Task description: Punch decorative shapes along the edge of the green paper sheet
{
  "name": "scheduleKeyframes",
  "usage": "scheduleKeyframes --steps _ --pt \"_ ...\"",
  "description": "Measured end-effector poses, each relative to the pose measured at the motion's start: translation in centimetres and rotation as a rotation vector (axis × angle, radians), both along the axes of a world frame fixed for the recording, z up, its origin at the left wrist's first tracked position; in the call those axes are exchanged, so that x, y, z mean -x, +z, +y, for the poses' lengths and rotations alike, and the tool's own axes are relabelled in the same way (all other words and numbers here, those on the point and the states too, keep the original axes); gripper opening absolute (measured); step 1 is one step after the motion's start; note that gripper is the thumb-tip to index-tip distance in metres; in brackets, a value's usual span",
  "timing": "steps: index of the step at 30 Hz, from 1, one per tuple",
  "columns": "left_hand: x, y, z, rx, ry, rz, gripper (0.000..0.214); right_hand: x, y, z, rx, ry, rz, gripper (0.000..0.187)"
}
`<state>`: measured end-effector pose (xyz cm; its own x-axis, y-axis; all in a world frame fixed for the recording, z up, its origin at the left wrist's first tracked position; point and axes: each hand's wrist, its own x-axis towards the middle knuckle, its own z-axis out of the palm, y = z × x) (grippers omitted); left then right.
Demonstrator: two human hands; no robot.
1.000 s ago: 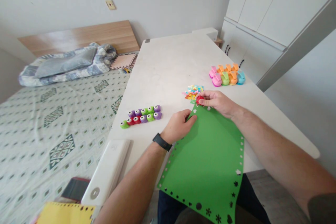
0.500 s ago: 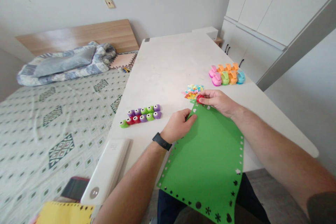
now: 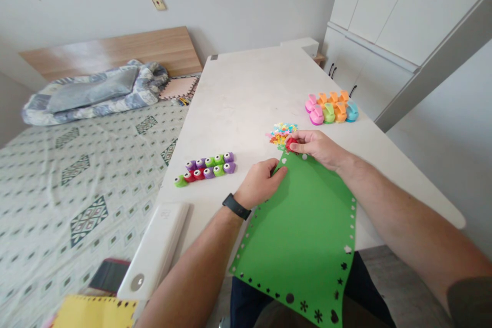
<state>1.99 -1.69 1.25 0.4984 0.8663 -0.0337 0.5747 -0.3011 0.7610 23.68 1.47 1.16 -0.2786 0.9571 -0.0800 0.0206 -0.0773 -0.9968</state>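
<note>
A green sheet of paper [image 3: 303,230] hangs partly over the table's near edge, with shaped holes cut along its borders. My left hand [image 3: 261,180] is closed on the sheet's left edge near its far corner, the thumb lying on top. At that far corner my right hand [image 3: 317,148] grips a small red craft punch [image 3: 291,144] between thumb and fingers. The punch sits on the sheet's far edge; its underside is hidden. Just beyond it lies a pile of colourful paper cut-outs [image 3: 282,132].
Two rows of small punches [image 3: 209,166] stand left on the white table [image 3: 238,97]. Larger coloured punches [image 3: 332,107] are grouped at the right. A long white device [image 3: 157,246] lies along the left edge, near a yellow punched sheet [image 3: 96,312] and a dark phone-like object [image 3: 109,275].
Both hands keep their grip on the sheet and the red punch. The whole view has shifted very slightly; nothing else visibly differs.
</note>
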Motion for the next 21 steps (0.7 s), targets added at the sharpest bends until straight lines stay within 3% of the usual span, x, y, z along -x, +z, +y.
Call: scheduleKeyframes --steps 21 --pt "-0.04 0.04 -0.04 -0.010 -0.002 0.013 0.036 0.27 0.13 -0.04 0.059 -0.054 0.060 0.035"
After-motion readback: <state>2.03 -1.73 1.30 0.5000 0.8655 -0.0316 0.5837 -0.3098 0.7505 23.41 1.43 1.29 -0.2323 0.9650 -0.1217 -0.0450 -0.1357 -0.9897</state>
